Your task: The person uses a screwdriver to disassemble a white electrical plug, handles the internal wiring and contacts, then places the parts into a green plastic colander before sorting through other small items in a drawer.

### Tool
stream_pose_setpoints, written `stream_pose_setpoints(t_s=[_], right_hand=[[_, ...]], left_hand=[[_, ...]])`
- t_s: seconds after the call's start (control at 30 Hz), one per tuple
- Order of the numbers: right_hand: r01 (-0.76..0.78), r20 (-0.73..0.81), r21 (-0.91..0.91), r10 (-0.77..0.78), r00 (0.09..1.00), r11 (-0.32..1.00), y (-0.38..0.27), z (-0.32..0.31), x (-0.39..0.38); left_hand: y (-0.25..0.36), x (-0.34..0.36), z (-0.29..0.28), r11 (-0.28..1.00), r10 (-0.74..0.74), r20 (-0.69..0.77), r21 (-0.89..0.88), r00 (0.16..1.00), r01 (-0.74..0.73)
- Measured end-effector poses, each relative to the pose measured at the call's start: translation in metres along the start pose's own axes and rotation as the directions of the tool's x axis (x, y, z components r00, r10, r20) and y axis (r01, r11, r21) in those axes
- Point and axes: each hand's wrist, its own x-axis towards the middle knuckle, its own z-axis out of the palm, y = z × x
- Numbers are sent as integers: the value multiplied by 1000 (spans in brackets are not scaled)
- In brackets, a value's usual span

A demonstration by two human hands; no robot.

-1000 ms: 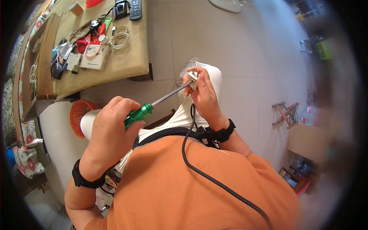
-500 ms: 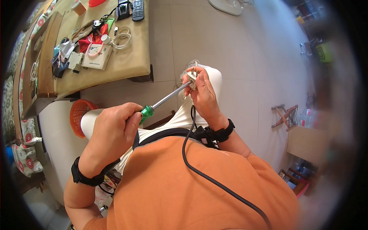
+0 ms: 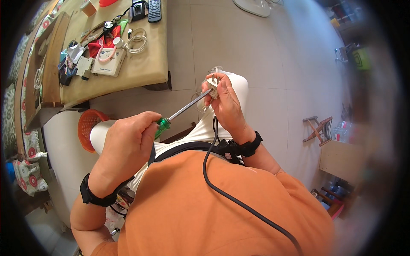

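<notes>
My left hand [image 3: 128,138] is wrapped round the green handle of a screwdriver [image 3: 188,106]. The metal shaft slants up and to the right, and its tip meets a small white power plug [image 3: 212,85]. Whether the tip sits in a screw is too small to tell. My right hand [image 3: 228,102] grips this plug above my lap, thumb on the near side and fingers round it; metal prongs stick out at its top. Thin pale cable [image 3: 198,96] hangs in loops behind the plug, over my white-trousered leg.
At the upper left a table [image 3: 141,70] carries a white box [image 3: 109,64], coiled white cable [image 3: 136,42], a remote control [image 3: 154,10] and clutter. An orange basket [image 3: 87,128] stands below it. A black cord [image 3: 239,200] runs across my orange shirt. A wooden folding stool [image 3: 317,130] is at right.
My left hand and the screwdriver have shifted up very slightly. Both grips stay the same, and the tip is still at the plug.
</notes>
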Motion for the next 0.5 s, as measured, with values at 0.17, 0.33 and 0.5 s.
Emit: stream_pose_setpoints(t_s=[0.17,0.33,0.5], right_hand=[[-8,-1,1,8,1000,1000,1,0,0],[-24,-3,12,24,1000,1000,1,-1,0],[-41,-12,39,42,999,998,4,-2,-1]], left_hand=[[8,-2,3,999,-26,-14,-46,1000,25],[-2,-2,7,958,173,-99,249,980,-144],[2,-1,7,953,147,-63,277,987,-124]])
